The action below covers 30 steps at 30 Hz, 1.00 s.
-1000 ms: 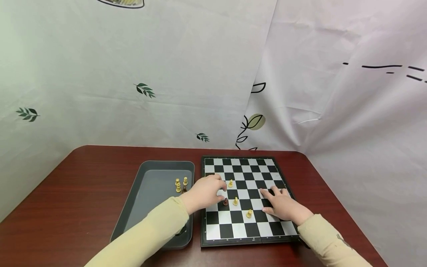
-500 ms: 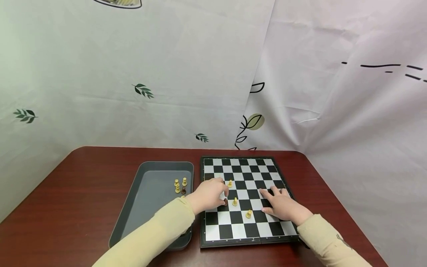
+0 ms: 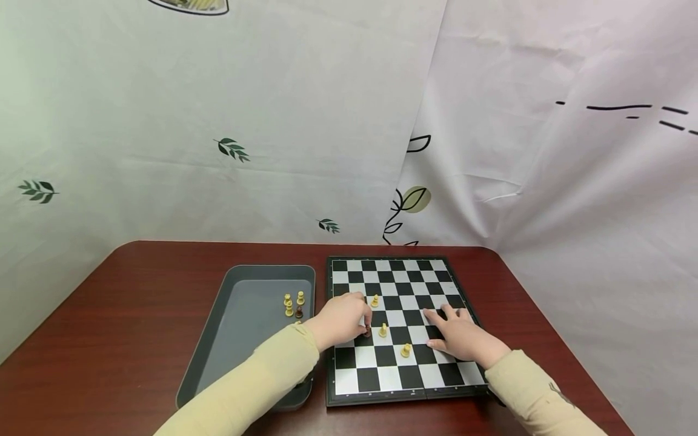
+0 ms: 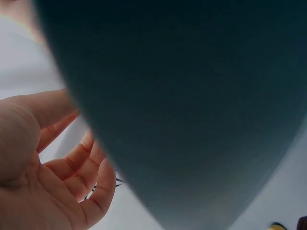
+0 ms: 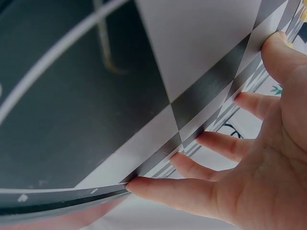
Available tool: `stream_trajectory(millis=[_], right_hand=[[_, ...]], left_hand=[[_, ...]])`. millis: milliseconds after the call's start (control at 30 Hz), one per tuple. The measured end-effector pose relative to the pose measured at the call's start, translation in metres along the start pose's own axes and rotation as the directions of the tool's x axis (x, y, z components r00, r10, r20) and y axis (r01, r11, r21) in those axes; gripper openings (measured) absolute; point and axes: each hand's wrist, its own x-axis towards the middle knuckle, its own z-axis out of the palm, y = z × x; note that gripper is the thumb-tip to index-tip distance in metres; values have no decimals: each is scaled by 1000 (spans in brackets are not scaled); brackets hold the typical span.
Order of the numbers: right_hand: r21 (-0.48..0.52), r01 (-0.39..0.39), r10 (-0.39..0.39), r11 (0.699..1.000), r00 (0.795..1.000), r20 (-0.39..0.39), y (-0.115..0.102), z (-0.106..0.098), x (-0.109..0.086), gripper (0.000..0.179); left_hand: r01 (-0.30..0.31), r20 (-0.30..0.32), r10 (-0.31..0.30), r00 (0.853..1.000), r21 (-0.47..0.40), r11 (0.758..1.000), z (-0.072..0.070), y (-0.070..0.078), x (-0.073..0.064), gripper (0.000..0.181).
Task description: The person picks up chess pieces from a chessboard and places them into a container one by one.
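A black-and-white chessboard [image 3: 403,266] lies on the table. On its left part, my left hand [image 3: 339,319] pinches a dark brown chess pawn [image 3: 368,332] between thumb and fingers. The left wrist view shows that hand [image 4: 53,177] with curled fingers, their tips partly hidden behind a large dark shape. Near the pawn stand three pale yellow pawns, one farther back [image 3: 374,301], one just right of it [image 3: 383,330] and one closer to me [image 3: 406,350]. My right hand [image 3: 463,336] rests on the board's right side, fingers spread, fingertips touching the squares in the right wrist view.
Left of the board is a grey tray [image 3: 234,339] with a raised rim. Several yellow pawns [image 3: 289,309] and a dark one [image 3: 299,312] stand at its right side, partly covered by the left sleeve [image 3: 256,381]. A white patterned cloth [image 3: 272,109] hangs behind the reddish-brown table [image 3: 136,315].
My left hand has moved slightly right and down, and its thumb and fingers have closed on the dark pawn. The right hand stays in place. The head view has shifted a little.
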Motion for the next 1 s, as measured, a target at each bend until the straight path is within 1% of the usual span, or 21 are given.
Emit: stream_trajectory(millis=[300,567,1000], right_hand=[[7,-3,3,1000,1000,8,1,0,1,61],[19,-8,8,1000,1000,15,1,0,1,63],[14,-7,7,1000,1000,12,1,0,2,63]], left_hand=[[10,9,-10,1000,-12,1000,3,-1,1,6],[-25,8,25,1000,-5,1000,5,-1,2,7],[-36,6,36,999,10,999,6,-2,2,6]])
